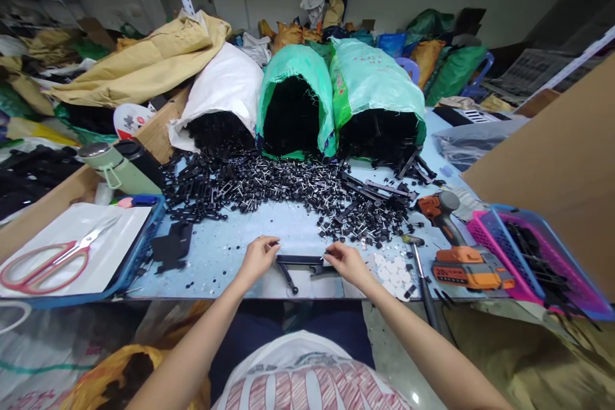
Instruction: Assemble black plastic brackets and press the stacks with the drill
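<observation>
A black bar-shaped plastic part [303,261] lies across the front of the blue worktop, with a short arm slanting down from its left end and a smaller piece under its right end. At the left end is my left hand [260,257], thumb and fingertips closed together; what they pinch, if anything, is too small to tell. My right hand [348,262] pinches a small black piece [327,252] at the bar's right end. Behind both hands spreads a heap of small black-headed metal pins [288,182]. Longer black bars [369,189] lie on the heap's right side.
A white sack [225,86], a green sack [298,64] and a pale green sack [379,80] open toward me. To the right are white discs [394,275], a hammer [423,278], a cordless drill [464,250] and baskets [552,256]. Scissors [60,259] rest at left.
</observation>
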{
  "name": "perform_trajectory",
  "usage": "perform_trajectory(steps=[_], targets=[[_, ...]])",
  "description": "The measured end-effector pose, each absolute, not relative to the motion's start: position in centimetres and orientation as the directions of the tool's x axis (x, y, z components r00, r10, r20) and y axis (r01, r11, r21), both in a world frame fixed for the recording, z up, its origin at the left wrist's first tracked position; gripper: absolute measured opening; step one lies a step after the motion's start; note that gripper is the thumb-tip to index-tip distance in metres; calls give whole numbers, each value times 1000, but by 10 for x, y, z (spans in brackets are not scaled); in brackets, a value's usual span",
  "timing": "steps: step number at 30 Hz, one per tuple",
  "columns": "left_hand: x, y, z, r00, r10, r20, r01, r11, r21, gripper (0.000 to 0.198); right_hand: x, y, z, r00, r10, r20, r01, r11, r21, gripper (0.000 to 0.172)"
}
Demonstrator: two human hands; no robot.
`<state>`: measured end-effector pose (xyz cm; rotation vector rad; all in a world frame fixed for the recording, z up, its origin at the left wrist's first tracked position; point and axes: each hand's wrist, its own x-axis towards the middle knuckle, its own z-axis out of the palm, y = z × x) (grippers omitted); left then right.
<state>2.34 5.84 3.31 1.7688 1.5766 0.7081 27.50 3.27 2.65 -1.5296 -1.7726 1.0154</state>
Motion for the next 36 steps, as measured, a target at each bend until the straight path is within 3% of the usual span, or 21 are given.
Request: perform_trajectory(steps=[3,8,15,20,23,26,29,32,36], targets=[[17,43,29,68,997,-39,646,-14,764,18,272,31,39,-281,957,-75,703,152,-694,11],[24,32,29,107,979,175,759,-194,621,18,263,27,49,-335,941,-54,857,280,-433,13],[39,13,15,294,921,256,845,-376,381,26,262,20,37,-417,908,41,810,392,-435,19],[38,5,7,279,906,317,909,-356,217,26,276,14,20,-465,862,203,739,504,-447,30],[44,8,11,391,861,325,861,-467,202,29,287,14,9,-529,821,215,701,565,-435,42],[65,16,13,576,782,237,746,-622,238,44,295,16,-3,-575,795,193,700,599,-389,47],[90,24,12,582,807,99,754,-581,307,63,297,17,-11,-583,795,167,735,604,-308,46],[100,27,12,571,821,33,767,-547,335,58,299,18,-11,-613,776,149,730,628,-270,43],[83,27,15,691,718,76,676,-681,281,58,305,22,-7,-634,764,122,731,643,-229,45]])
